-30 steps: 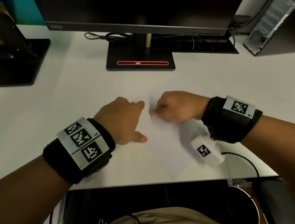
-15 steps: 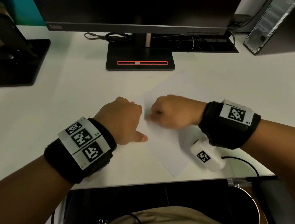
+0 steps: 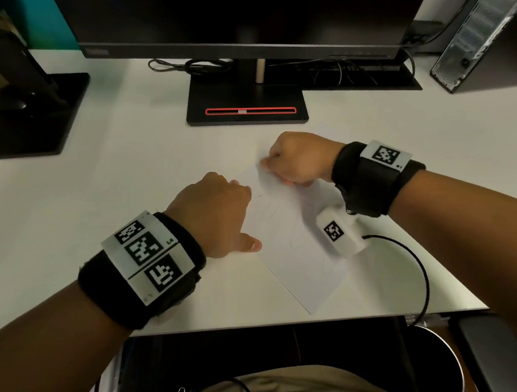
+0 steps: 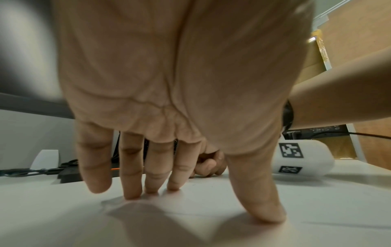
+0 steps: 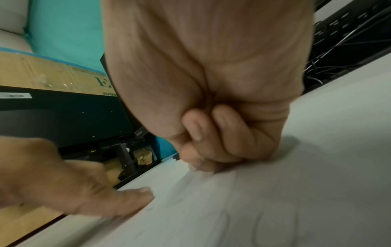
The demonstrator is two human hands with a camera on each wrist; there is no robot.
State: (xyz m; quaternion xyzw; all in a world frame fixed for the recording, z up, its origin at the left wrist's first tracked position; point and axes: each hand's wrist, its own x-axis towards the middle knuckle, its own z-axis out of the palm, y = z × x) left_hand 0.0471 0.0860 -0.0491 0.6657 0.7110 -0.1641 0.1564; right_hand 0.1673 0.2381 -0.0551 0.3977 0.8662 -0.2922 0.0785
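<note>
Paper (image 3: 289, 255) sits flat on the white worktop (image 3: 127, 190), turned at an angle, one corner pointing at the front edge and the far end towards the monitor stand (image 3: 245, 104).

Left hand (image 3: 215, 211) is our clamp here: the grip is open, with straight fingers (image 4: 131, 175) and the thumb (image 4: 260, 192) pressing down on the sheet's left edge. We reckon that's there so the page doesn't skate around while the other hand works on it.

Right hand (image 3: 297, 158) is balled up, knuckles up, resting on the far part of the sheet with thumb and forefinger squeezed together right at the surface. It looks like rubbing or scribbling, but we honestly can't tell if there's anything small in that pinch.

The sheet itself is plain white, thin and uncreased, with faint grey pencil squiggles across the middle, really hard to make out. Its near edge stops just short of the worktop's rim.
</note>
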